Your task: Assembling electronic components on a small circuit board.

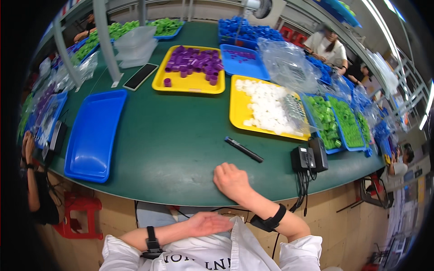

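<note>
Our right hand [233, 180] rests knuckles-up on the near edge of the green table [167, 144], fingers curled loosely together and holding nothing. Nearest it, just beyond, lies a black marker [244, 149]. Our left hand [209, 223] lies open and empty below the table edge, against our white shirt [212, 255]. Beyond the marker sits a yellow tray of white caps [266, 108]; far to its left, a blue tray [95, 135].

right hand [233, 180] fisted, left hand [209, 223] open

White short-sleeved shirt with dark lettering; a black band on each wrist, bare forearms
</note>
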Demonstrator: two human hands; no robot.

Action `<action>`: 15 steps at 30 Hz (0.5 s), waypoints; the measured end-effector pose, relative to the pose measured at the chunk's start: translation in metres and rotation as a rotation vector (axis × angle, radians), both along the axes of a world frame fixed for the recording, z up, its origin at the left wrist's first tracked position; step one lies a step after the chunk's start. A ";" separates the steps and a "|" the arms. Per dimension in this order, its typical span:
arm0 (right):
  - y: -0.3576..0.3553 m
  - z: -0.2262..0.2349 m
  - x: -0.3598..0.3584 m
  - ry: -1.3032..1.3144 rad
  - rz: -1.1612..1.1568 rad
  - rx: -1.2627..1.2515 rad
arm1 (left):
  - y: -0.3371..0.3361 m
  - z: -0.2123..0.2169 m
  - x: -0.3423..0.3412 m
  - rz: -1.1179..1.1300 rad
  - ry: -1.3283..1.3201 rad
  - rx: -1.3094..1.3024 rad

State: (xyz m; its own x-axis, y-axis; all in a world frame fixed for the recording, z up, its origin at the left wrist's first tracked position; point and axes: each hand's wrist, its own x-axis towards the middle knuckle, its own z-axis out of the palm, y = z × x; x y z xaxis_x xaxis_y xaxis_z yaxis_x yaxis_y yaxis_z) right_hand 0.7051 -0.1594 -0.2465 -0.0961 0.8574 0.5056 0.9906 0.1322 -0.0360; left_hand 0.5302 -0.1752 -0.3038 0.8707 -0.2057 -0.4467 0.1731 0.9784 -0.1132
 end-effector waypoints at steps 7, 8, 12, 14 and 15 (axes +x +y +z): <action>-0.038 0.001 -0.023 0.070 0.033 -0.025 | -0.011 -0.032 0.038 0.210 -0.389 -0.513; -0.041 0.001 -0.025 0.104 0.061 -0.002 | -0.010 -0.038 0.036 0.267 -0.441 -0.550; -0.065 -0.004 -0.028 0.095 0.120 0.037 | -0.004 0.009 0.049 0.105 -0.237 -0.983; -0.073 -0.001 -0.028 0.056 0.144 0.028 | -0.004 -0.005 0.050 0.109 -0.227 -0.894; -0.074 0.002 -0.027 0.052 0.190 0.035 | -0.005 -0.019 0.047 0.123 -0.214 -0.799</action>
